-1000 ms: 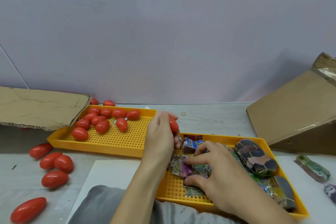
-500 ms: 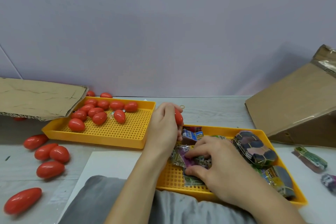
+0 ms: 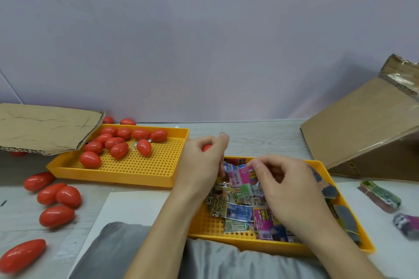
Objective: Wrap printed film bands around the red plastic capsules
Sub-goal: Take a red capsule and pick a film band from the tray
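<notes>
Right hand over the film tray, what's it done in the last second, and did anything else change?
The right hand was pressing down on the loose printed film bands in the right yellow tray; it has now lifted, pinching one pink film band and raising it toward the left hand. The left hand still grips the same red capsule. The capsules in the left tray stayed put.

Red capsule point(image 3: 206, 148) mostly hidden inside the curled left hand point(image 3: 204, 161); only a small patch shows between thumb and fingers. Right hand point(image 3: 285, 184) covers the middle of the film-band pile point(image 3: 235, 208), print on the bands too blurred to read. Cardboard sheet point(image 3: 45, 127) hides the far-left corner of the capsule tray point(image 3: 118, 171); bottom-left capsule point(image 3: 21, 256) smeared at frame edge
</notes>
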{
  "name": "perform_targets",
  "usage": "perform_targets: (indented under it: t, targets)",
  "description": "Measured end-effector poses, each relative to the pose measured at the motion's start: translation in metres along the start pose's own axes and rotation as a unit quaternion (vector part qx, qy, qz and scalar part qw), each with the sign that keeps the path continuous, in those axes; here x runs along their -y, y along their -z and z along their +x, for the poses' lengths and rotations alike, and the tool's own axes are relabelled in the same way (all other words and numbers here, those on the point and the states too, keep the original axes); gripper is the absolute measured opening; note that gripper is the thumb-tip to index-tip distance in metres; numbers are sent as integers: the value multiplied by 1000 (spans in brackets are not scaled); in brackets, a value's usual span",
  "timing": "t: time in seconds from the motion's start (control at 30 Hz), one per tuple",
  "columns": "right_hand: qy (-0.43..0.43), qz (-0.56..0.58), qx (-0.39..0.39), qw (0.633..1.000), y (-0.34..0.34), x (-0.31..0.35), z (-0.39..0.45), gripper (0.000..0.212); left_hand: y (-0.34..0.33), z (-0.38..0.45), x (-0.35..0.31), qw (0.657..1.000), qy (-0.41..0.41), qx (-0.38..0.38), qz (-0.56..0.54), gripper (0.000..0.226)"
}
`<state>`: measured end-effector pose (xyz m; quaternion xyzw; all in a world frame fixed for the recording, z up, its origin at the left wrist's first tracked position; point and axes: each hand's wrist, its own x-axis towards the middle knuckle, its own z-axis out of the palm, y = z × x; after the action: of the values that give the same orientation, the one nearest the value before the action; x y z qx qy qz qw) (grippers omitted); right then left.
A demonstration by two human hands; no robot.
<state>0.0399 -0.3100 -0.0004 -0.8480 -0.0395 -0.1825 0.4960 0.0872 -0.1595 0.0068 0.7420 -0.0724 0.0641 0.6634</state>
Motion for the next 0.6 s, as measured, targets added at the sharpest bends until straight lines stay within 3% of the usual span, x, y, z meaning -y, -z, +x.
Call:
perform_targets:
  t: [0.1,0.27,0.33,0.47,0.6]
  targets:
    - [-42,95,-40,994,4,-2,2,23,-2,-1,1,999,-23,32,7,34]
    - [-82,170,-64,980,6,-6,4,20,-4,-5,-1,987,9,162,20,25]
    - [-84,180,-66,978,6,-7,5,19,-6,-6,-1,987,13,155,33,20]
    - [-96,201,-59,973,6,-8,6,24,-4,-5,-1,989,21,147,-28,31]
    - [-112,235,-25,965,7,-8,7,27,-4,-6,-4,981,9,190,-44,35]
